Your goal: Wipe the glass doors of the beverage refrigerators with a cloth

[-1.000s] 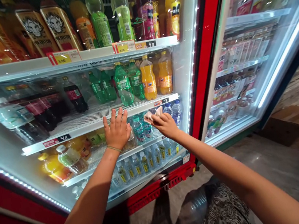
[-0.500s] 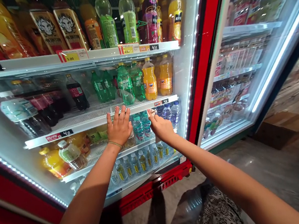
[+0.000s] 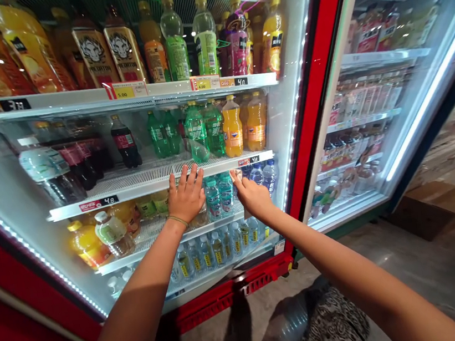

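Observation:
My left hand (image 3: 186,195) lies with fingers spread against the front edge of the middle shelf (image 3: 162,182) in a lit drinks fridge. A thin band circles its wrist. To its right, my right hand (image 3: 253,196) is closed, its fingers curled at the same edge just below a price tag (image 3: 248,160). A thin whitish thing (image 3: 236,174) shows at its fingertips; whether it is cloth or paper I cannot tell. Between the hands stand teal-labelled bottles (image 3: 219,195) on the shelf below. Green soda bottles (image 3: 197,132) and orange soda bottles (image 3: 232,126) stand above the hands.
Large juice bottles (image 3: 26,46) line the upper shelf. Dark cola bottles (image 3: 125,142) stand at the middle shelf's left, small water bottles (image 3: 207,251) on the bottom one. A red frame post (image 3: 314,64) divides this fridge from another. A cardboard box (image 3: 439,207) sits on the floor at right.
The view has shifted, so the shelves appear slightly lower and to the right. Both hands stay at the shelf edge, the right still closed at the whitish thing.

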Action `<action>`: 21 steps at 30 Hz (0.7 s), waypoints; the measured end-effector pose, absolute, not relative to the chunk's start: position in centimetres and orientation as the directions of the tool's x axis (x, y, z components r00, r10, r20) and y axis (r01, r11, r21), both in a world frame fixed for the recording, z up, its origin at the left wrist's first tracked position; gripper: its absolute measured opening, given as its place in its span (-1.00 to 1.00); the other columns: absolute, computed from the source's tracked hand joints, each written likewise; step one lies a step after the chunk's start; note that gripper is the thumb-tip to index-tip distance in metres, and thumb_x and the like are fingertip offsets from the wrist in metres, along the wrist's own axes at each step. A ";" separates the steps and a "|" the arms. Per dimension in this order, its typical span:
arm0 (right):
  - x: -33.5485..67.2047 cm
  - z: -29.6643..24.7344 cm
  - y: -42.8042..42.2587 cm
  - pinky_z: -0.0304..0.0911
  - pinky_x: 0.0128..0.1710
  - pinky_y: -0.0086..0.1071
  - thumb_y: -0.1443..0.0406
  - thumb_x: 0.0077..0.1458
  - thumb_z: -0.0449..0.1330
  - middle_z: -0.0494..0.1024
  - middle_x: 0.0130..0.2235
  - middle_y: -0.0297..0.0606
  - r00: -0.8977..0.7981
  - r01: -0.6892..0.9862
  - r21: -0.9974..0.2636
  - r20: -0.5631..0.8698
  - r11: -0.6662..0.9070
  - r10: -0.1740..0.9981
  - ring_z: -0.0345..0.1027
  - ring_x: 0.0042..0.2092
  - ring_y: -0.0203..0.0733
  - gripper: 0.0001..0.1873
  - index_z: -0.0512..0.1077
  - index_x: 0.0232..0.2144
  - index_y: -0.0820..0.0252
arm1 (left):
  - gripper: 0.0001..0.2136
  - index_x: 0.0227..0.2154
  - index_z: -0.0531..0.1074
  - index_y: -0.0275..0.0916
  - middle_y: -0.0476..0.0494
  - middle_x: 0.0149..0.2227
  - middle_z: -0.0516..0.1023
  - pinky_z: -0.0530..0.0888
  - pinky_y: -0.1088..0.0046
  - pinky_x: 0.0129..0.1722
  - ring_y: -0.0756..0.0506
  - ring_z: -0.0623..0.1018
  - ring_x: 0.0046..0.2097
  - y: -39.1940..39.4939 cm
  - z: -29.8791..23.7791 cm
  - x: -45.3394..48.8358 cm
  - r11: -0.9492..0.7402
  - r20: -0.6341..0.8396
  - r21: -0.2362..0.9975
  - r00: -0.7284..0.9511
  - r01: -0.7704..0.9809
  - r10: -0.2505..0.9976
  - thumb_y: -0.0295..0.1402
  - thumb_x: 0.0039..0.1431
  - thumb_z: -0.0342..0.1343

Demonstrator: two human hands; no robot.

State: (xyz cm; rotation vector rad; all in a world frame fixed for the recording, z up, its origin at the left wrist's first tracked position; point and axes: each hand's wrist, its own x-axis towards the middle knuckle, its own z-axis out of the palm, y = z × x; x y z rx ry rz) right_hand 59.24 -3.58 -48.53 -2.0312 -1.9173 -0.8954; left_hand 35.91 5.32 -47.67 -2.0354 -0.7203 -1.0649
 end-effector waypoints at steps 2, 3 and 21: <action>59.2 -49.0 -3.7 0.08 -0.41 -0.42 0.41 0.39 -0.15 0.49 -0.16 -0.15 -0.059 0.956 0.276 0.524 -0.104 0.850 0.34 -0.23 -0.18 -0.30 -0.18 0.49 0.06 | -0.24 0.48 -0.21 -0.14 -0.26 0.44 0.10 -0.32 -0.10 0.48 -0.28 0.04 0.48 5.4 -47.7 35.9 -0.577 0.851 -0.347 0.507 0.740 0.138 -0.34 0.33 0.05; 59.2 -49.1 -3.7 0.09 -0.40 -0.42 0.41 0.39 -0.15 0.49 -0.16 -0.15 -0.063 0.954 0.281 0.520 -0.101 0.852 0.34 -0.23 -0.18 -0.30 -0.19 0.49 0.03 | -0.24 0.48 -0.20 -0.14 -0.26 0.44 0.11 -0.33 -0.09 0.48 -0.28 0.04 0.48 5.4 -47.7 35.9 -0.571 0.851 -0.350 0.507 0.742 0.137 -0.34 0.33 0.04; 58.4 -48.3 -3.9 0.12 -0.39 -0.44 0.38 0.36 -0.10 0.51 -0.14 -0.12 -0.015 0.966 0.225 0.553 -0.131 0.833 0.37 -0.22 -0.18 -0.30 -0.12 0.48 0.10 | -0.24 0.47 -0.12 -0.07 -0.19 0.45 0.06 -0.29 -0.13 0.48 -0.29 0.02 0.48 5.4 -47.8 35.9 -0.645 0.847 -0.248 0.485 0.723 0.217 -0.37 0.28 0.06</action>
